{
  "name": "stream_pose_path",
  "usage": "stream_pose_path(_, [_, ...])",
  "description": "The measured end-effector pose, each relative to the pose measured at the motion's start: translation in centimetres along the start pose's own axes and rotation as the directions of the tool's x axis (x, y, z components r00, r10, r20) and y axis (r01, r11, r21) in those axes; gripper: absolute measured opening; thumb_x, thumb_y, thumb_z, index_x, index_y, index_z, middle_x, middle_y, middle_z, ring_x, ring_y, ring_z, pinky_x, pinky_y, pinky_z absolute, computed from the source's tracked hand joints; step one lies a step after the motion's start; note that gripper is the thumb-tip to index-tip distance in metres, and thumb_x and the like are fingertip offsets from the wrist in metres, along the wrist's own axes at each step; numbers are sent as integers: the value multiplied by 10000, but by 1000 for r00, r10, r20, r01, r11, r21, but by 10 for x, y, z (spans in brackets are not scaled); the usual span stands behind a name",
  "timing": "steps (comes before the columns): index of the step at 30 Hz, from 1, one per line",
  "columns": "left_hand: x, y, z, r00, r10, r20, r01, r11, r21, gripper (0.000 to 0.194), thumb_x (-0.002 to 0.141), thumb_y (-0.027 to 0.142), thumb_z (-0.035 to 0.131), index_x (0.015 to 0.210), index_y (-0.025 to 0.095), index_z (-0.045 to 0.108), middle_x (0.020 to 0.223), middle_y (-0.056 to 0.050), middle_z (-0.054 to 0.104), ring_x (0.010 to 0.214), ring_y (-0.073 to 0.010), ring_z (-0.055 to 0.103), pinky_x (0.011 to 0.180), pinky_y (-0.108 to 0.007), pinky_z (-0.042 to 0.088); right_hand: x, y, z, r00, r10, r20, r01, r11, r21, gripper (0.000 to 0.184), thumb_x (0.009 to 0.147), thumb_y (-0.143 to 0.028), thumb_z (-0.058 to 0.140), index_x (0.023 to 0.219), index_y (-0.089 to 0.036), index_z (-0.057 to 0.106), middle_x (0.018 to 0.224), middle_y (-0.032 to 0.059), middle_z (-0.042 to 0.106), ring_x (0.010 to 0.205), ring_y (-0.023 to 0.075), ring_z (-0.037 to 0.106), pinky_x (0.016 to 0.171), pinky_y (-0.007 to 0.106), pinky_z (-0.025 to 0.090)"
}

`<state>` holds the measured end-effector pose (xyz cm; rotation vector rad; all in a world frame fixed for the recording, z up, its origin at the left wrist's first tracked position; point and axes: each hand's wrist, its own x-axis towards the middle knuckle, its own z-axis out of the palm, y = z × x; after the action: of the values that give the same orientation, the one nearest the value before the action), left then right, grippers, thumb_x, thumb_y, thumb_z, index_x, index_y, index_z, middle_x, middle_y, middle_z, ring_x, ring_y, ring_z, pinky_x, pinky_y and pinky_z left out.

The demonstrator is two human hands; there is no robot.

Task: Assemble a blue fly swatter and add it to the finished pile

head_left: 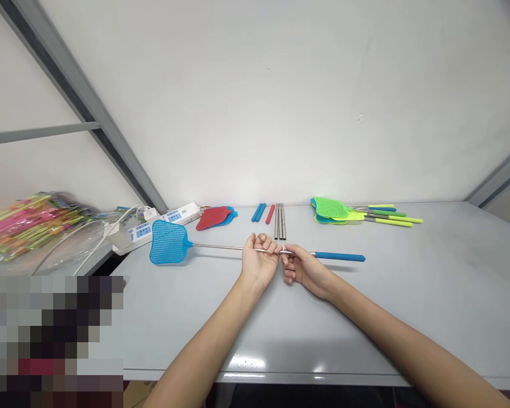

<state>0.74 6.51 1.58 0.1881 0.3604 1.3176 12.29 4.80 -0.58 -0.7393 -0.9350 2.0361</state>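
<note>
Left hand (259,262) closed round swatter (221,246) shaft, right hand (306,273) fingers pinching just beside: 2 close grips keep it level above table (221,317).

My left hand (259,262) and right hand (304,269) grip steel shaft (225,247) of blue fly swatter (168,242), over gray tabletop (433,294).

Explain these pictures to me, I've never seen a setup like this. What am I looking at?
There is no machine here. This single picture comes from a camera worn on a person's head, looking forward and down at their own bare arms. The left hand and right hand both hold the thin metal shaft of a blue fly swatter. On the grey table lie red swatter heads, short blue handles, metal rods, lime-green swatters and a white power strip.
</note>
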Motion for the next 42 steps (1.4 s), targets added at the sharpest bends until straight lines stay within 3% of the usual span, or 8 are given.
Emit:
stream_pose_path(5, [-1, 4, 4, 999, 1, -45, -1, 1000, -1, 368, 841, 285, 224, 519, 164, 353, 435, 36, 274, 377, -81, 294, 419, -220, 302, 0, -1, 1, 1000, -2, -13, 2, 1000, -14, 322, 750, -392, 402, 530, -158, 423, 485, -48, 289, 422, 74, 297, 474, 237, 292])
stream_pose_path(10, [-1, 9, 10, 982, 46, -183, -47, 999, 1, 354, 833, 257, 231, 518, 161, 361, 405, 41, 286, 333, -73, 285, 368, -204, 279, -1, 0, 6, 997, -50, -65, 49, 999, -15, 380, 745, -372, 420, 444, -175, 297, 433, -54, 244, 400, 77, 286, 464, 241, 288])
stream_pose_path(15, [3, 17, 11, 923, 80, -375, -89, 996, -7, 359, 826, 162, 172, 557, 142, 408, 410, 22, 393, 324, -64, 385, 372, -180, 340, 0, 5, 12, 995, -64, -74, 58, 995, -83, 390, 753, -357, 400, 432, -181, 268, 409, -53, 239, 385, 81, 299, 469, 250, 296])
stream_pose_path(18, [4, 21, 13, 896, 86, -436, -98, 995, -6, 331, 808, 119, 191, 583, 131, 434, 424, 10, 450, 338, -66, 439, 387, -176, 375, 0, 5, 17, 993, -71, -93, 62, 994, -93, 391, 751, -350, 396, 427, -186, 251, 401, -57, 225, 372, 78, 290, 463, 250, 294])
stream_pose_path(42, [5, 26, 25, 896, 99, -432, -88, 995, 45, 301, 765, 68, 214, 539, 144, 398, 344, 46, 361, 276, -63, 378, 345, -167, 318, -3, -9, 11, 986, -115, -124, 108, 992, -59, 387, 734, -290, 403, 409, -196, 213, 374, -68, 147, 335, 64, 196, 406, 242, 239])
